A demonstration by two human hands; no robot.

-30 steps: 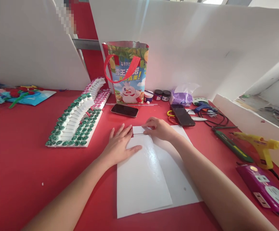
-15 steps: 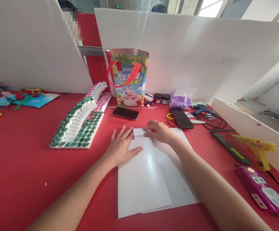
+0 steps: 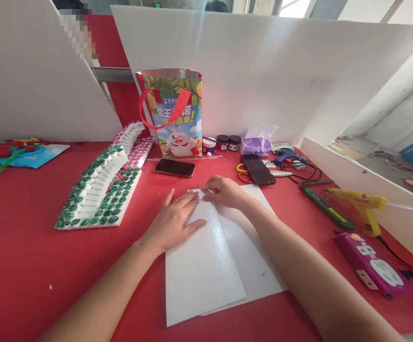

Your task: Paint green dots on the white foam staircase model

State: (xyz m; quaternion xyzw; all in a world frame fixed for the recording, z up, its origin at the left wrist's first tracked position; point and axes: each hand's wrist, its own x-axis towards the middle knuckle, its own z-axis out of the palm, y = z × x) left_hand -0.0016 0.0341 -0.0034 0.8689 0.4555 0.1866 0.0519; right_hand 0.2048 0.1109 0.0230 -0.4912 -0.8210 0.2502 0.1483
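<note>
My left hand [image 3: 173, 221] lies flat on a white board [image 3: 199, 266], its fingertips at the small white strip near the board's far edge. My right hand [image 3: 224, 191] is closed in a pinch on that white strip [image 3: 202, 195], which is mostly covered by fingers. A second white sheet [image 3: 259, 256] lies partly beneath the board, under my right forearm. The glossy patch on the board reflects light.
Beyond my hands are a phone [image 3: 174, 167], a paper bag [image 3: 180, 118] and another phone [image 3: 259, 169] on scissors. A curved model with green and pink discs [image 3: 99, 190] stands left. At right are a green cutter [image 3: 327, 207], yellow glue gun [image 3: 361, 204] and purple power strip [image 3: 370, 266].
The whole view has shifted, so the things appear further left. The fingers of my left hand have come over the near end of the strip, closer to my right fingers.
</note>
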